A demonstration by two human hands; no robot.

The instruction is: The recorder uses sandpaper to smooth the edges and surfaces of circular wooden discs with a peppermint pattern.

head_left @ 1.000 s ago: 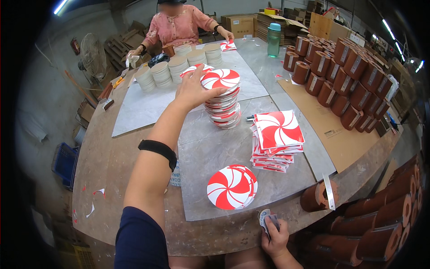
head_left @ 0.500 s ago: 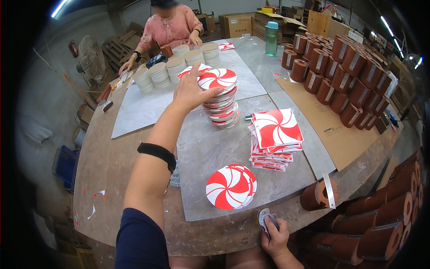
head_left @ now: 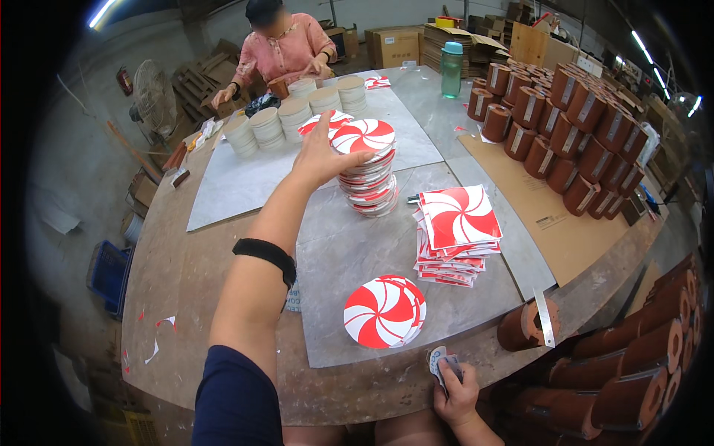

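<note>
My left hand (head_left: 320,157) reaches across the table, fingers spread and thumb stretched out, resting against the left and front of a tall stack of round red-and-white swirl discs (head_left: 364,136). Behind its fingers, another swirl-printed piece (head_left: 336,119) partly shows. Low at the table's front edge, my right hand (head_left: 457,394) is closed on a small flat grey-and-white piece with blue print (head_left: 437,360), whose exact kind I cannot tell. Nearer me lie several overlapping swirl discs (head_left: 383,312). Square swirl-printed sheets (head_left: 460,215) are piled to the right.
Stacks of plain pale discs (head_left: 294,111) stand toward a person in pink (head_left: 286,48) across the table. Brown cylinders (head_left: 532,104) are heaped at right. One cylinder (head_left: 519,328) with a metal ruler (head_left: 545,318) sits by the front edge. A green bottle (head_left: 451,70) stands far back.
My hands hold nearly the same places. The view has shifted slightly. Across the table, the other person's hands have lifted and moved a little.
</note>
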